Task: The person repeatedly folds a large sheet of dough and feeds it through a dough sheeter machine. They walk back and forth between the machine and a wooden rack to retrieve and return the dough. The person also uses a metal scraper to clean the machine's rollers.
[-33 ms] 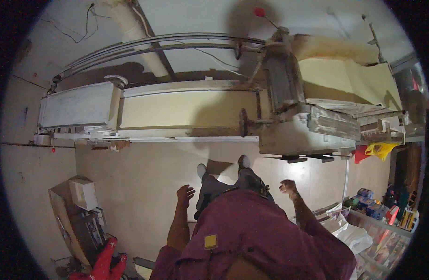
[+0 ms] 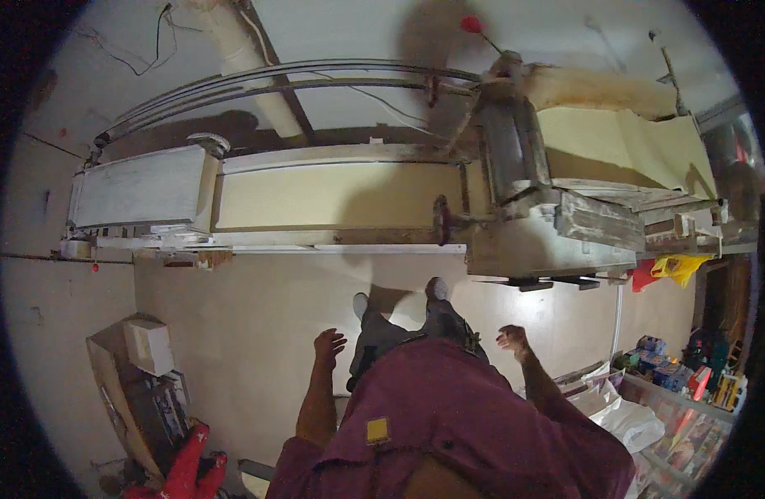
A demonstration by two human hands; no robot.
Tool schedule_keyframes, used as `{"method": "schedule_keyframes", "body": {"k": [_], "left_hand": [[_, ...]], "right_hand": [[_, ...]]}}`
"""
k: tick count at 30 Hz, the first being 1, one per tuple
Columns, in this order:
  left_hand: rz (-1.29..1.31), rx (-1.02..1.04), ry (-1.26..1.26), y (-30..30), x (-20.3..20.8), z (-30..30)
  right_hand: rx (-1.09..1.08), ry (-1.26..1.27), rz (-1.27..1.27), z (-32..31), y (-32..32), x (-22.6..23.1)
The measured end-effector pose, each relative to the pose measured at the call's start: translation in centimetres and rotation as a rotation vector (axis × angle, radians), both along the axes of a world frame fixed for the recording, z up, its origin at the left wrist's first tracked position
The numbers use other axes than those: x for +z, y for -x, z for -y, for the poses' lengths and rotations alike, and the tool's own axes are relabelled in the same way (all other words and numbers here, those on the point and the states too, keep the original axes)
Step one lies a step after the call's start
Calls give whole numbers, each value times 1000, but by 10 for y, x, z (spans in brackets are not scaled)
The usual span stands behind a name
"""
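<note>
Left hand [image 2: 330, 343] of mine hangs at 10 o'clock from my trunk, bare, its fingers loosely parted and gripping nothing, just beside the leg of my dark trousers [image 2: 374, 339]. At 2 o'clock my right hand [image 2: 512, 338] is held out from the hip, fingers slightly curled and apart, also with nothing between them. Ahead of both, across the pale floor [image 2: 258, 316] and out of touch, a long machine [image 2: 511, 245] runs from 10 to 1 o'clock. On its flat bed, at 11 o'clock, lies a pale yellow sheet [image 2: 283, 195], partly in shadow, and at 1 o'clock a draped sheet [image 2: 599, 137] of similar colour hangs over the right end, past the dark upright frame. A dark handwheel [image 2: 441, 219] juts from the front near 12 o'clock, between the flat sheet and that frame. At 2 o'clock a yellow cloth-like piece [image 2: 680, 268] hangs below the machine's right end. White bags [image 2: 632, 422] lie at 3 o'clock, and a white box [image 2: 152, 349] sits at 9 o'clock, well apart from my left hand
</note>
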State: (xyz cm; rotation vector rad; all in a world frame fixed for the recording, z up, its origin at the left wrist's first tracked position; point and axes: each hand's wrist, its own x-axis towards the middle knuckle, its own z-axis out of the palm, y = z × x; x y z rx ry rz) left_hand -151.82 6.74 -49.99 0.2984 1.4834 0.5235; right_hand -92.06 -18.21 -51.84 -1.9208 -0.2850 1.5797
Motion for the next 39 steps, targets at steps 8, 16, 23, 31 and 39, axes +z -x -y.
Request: {"method": "schedule_keyframes", "body": {"k": [8,16,23,31,39], "left_hand": [[-61,-29,-36,101,-50,-60],[122,48,-43,101,-111,-81],[145,-72,101,70,-66,-121],[220,-93,97,54,-68,-134],[39,-273,-117,-20,-87,-110]], "right_hand": [[-2,-19,-103,-29,152,83],[-195,-52,-255,-33,142,36],[-134,41,-10,-50,171,35],[-200,-25,252,-27,136,65],[-729,-407,990,42,-205,205]]}}
